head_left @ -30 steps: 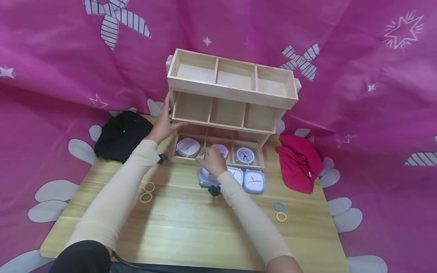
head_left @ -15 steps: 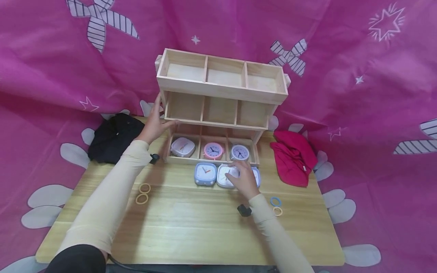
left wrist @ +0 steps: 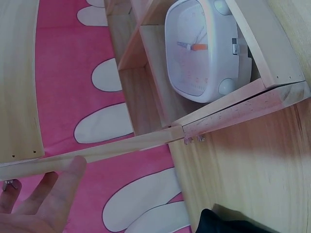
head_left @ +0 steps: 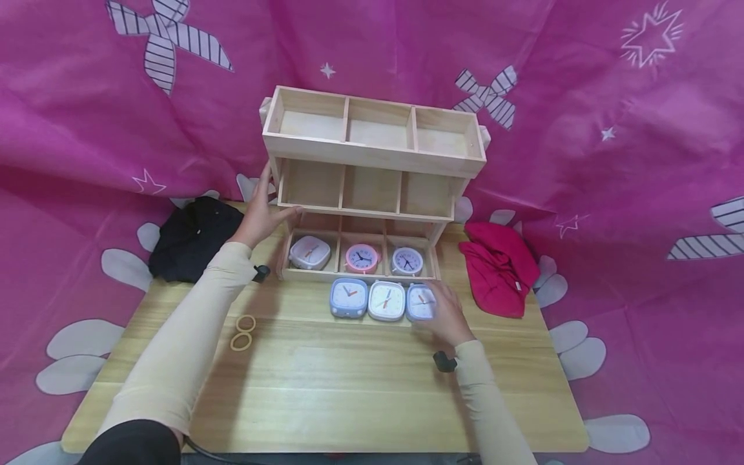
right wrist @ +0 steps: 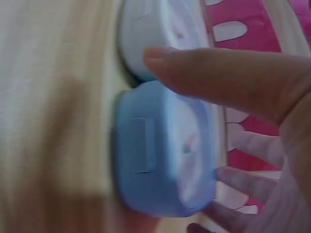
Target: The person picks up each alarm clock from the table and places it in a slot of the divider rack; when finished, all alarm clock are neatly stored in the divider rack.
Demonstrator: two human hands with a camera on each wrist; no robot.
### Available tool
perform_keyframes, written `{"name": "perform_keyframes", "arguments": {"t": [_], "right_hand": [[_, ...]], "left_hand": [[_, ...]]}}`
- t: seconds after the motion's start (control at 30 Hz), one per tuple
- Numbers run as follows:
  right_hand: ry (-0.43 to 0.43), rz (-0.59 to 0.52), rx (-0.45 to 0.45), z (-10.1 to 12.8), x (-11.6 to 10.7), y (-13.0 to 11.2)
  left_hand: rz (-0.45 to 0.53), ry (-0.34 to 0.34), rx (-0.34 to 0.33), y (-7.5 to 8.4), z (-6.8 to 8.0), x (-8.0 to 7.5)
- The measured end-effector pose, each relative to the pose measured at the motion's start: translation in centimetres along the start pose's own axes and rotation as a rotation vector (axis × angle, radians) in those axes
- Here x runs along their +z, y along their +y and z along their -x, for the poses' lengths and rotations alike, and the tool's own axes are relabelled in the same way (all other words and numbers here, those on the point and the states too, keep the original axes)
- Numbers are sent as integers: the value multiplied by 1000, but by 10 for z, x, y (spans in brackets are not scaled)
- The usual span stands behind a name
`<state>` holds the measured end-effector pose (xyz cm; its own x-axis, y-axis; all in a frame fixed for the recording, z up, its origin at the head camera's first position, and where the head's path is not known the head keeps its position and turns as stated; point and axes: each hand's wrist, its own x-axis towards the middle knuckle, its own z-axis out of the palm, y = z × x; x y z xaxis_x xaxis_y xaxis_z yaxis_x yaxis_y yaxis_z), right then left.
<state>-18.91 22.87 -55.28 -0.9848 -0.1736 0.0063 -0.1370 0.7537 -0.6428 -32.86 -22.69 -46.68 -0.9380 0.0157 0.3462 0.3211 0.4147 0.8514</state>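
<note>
Right hand (head_left: 446,316) grip closing round blue clock (head_left: 420,301) on table (head_left: 349,387), white clock (head_left: 387,300) touching its left, shelf (head_left: 372,187) just beyond, left hand (head_left: 263,216) flat against shelf's left side, released, red cloth (head_left: 500,271) to right

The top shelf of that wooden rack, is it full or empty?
Empty. In the head view all three compartments of the top shelf show only bare wood, while the bottom shelf holds three clocks.

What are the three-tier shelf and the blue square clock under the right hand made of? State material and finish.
Three-tier shelf: pale unfinished-looking wood, matte, with visible grain and small nail holes at the joints in the left wrist view.
Blue square clock: apparently moulded plastic, smooth with a slight sheen and rounded corners; the right hand is closing round it.
</note>
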Motion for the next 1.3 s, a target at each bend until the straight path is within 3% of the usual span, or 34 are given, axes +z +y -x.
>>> {"name": "perform_keyframes", "arguments": {"t": [0.13, 0.4, 0.67, 1.03, 1.3], "right_hand": [[-7, -29, -7, 2, 7, 10], [76, -75, 32, -4, 20, 24], [59, -111, 33, -10, 21, 32], [63, -64, 33, -2, 19, 37], [195, -290, 182, 19, 16, 27]], "left_hand": [[2, 10, 4, -1, 0, 0], [-9, 13, 1, -2, 1, 2], [-13, 5, -22, -2, 2, 2], [-26, 10, -7, -1, 4, 1], [-35, 2, -23, 1, 5, -1]]}}
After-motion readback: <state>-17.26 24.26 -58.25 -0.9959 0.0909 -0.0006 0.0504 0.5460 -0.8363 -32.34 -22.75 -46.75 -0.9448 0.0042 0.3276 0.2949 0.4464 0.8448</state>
